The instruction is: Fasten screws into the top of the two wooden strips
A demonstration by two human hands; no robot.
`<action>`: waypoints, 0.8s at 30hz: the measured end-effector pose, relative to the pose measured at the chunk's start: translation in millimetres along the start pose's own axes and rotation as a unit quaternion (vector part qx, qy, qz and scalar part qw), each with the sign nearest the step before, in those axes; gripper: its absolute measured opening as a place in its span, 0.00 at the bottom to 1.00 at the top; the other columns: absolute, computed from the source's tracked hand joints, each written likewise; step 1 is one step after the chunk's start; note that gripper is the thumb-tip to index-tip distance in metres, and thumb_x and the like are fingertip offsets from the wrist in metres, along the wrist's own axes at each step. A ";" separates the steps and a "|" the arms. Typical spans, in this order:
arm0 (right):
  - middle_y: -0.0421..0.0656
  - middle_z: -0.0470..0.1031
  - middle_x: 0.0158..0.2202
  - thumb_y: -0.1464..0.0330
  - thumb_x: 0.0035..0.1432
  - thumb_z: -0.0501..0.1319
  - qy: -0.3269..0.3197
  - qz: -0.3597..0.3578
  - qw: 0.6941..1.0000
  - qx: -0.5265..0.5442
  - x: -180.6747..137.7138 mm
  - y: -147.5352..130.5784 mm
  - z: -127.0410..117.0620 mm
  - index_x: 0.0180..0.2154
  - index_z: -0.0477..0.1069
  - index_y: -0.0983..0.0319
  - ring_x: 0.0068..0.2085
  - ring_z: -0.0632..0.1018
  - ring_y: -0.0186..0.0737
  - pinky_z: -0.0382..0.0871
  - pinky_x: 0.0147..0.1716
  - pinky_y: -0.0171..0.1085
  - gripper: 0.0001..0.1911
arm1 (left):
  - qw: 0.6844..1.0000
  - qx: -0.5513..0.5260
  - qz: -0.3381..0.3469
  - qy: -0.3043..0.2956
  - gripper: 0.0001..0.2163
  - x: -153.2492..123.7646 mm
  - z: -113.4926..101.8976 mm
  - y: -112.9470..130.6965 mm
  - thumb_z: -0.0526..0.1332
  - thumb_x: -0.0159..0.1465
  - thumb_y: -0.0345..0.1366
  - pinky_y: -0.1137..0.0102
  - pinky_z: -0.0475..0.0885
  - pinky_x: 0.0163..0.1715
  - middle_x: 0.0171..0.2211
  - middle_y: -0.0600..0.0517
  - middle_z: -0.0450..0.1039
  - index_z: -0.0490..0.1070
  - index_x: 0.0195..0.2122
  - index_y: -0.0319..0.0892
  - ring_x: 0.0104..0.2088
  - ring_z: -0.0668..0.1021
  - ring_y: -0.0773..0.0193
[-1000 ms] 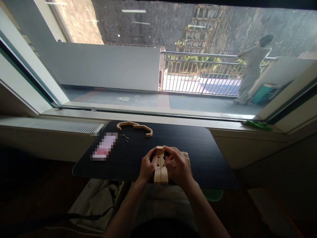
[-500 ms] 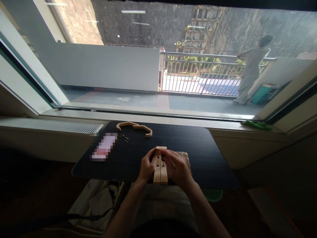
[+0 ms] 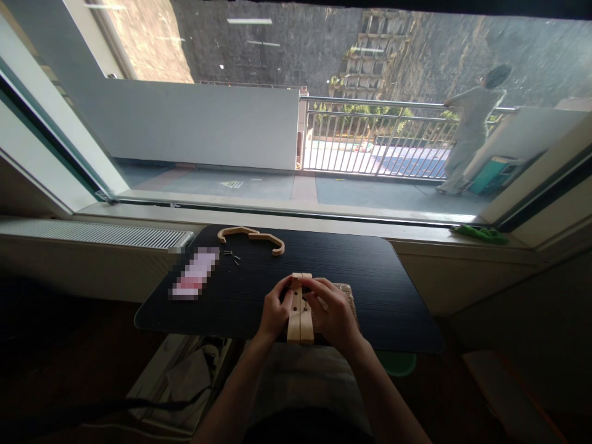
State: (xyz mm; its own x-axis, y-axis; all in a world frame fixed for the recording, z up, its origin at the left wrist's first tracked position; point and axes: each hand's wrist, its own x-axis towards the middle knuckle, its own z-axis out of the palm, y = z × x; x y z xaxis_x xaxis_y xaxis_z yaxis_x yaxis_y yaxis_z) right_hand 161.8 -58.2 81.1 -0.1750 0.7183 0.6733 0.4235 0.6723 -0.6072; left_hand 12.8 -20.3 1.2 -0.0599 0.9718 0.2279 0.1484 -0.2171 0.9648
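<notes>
Two light wooden bars with dark holes (image 3: 300, 327) lie side by side at the front edge of the black table (image 3: 324, 246). My left hand (image 3: 276, 306) is closed around the left side of the bars, thumb and fingers near their far end. My right hand (image 3: 335, 311) bends over the right bar, fingers pinched at a hole; whatever is between the fingertips is too small and hidden to name. Under the right hand lies a brownish woven-looking pad (image 3: 346, 293), partly covered.
Two curved wooden hooks (image 3: 266, 237) lie at the table's back. Several small screws (image 3: 234, 255) sit left of them, beside a pixelated pink item (image 3: 197, 274). A green cloth (image 3: 478, 234) rests on the windowsill. Behind the glass, a person (image 3: 472, 129) leans on a railing.
My right fingers have shifted very slightly over the right bar. The bars, hooks and screws stay where they were.
</notes>
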 end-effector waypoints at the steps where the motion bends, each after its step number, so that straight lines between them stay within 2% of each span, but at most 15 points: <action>1: 0.45 0.79 0.45 0.77 0.63 0.56 0.000 0.001 1.000 -0.001 -0.3 0.3 0.2 0.52 0.73 0.55 0.45 0.80 0.41 0.77 0.43 0.39 0.19 | 1.000 -0.001 -0.002 0.001 0.15 0.0 0.0 -0.1 0.59 0.62 0.32 0.61 0.74 0.52 0.48 0.45 0.80 0.76 0.49 0.40 0.50 0.80 0.54; 12: 0.44 0.75 0.43 0.77 0.64 0.57 0.017 -0.013 1.000 -0.019 -5.4 6.8 4.1 0.54 0.70 0.54 0.42 0.79 0.40 0.76 0.40 0.39 0.20 | 1.000 -0.005 -0.008 0.005 0.15 -0.6 1.0 0.5 0.59 0.62 0.32 0.61 0.74 0.52 0.48 0.45 0.80 0.76 0.49 0.39 0.49 0.80 0.54; 24: 0.42 0.74 0.39 0.75 0.64 0.59 0.061 -0.031 0.997 -0.035 -7.5 7.0 7.6 0.54 0.71 0.53 0.37 0.79 0.37 0.77 0.35 0.36 0.19 | 1.000 0.000 -0.007 0.014 0.15 -0.2 0.9 -2.4 0.60 0.61 0.33 0.61 0.75 0.52 0.47 0.45 0.81 0.77 0.48 0.40 0.49 0.81 0.54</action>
State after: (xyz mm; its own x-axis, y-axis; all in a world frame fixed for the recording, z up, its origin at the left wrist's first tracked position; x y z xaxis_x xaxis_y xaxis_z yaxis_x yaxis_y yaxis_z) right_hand 159.3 -57.5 68.5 -0.0961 0.6454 0.7577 0.4765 0.6982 -0.5343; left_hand 13.3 -19.8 -1.2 -0.0894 0.9719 0.2179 0.1482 -0.2034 0.9678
